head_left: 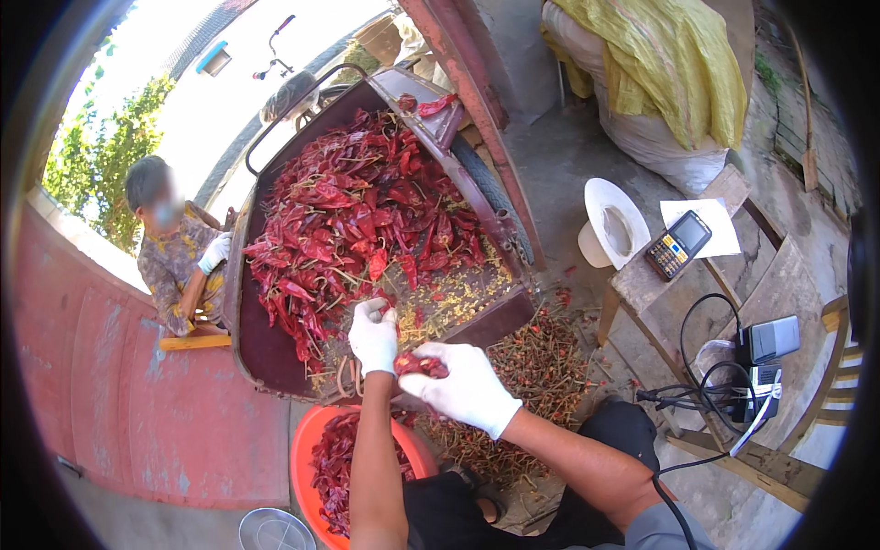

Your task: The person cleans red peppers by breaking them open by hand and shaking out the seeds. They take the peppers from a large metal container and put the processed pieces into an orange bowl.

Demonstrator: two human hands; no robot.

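Note:
My left hand [373,339], in a white glove, is over the near edge of a cart. Its fingers are closed, with a bit of red dried chili pepper [386,299] showing at the tips. Close beside it, my white-gloved right hand [467,390] is wrapped round several dried red chili peppers [420,366]. Beyond both hands a large heap of dried red chili peppers [353,206] fills the maroon metal cart [500,312], with yellow seeds scattered at its near right. Below my left forearm stands an orange basin [304,449] part filled with red chilies.
Pepper stems [541,394] cover the ground at right. A co-worker [170,247] in gloves sits left of the cart. On a wooden bench [632,280] lie a white hat [612,225], a handheld terminal [678,245] and paper. Cables [710,390] hang at right; large sacks [651,82] stand behind.

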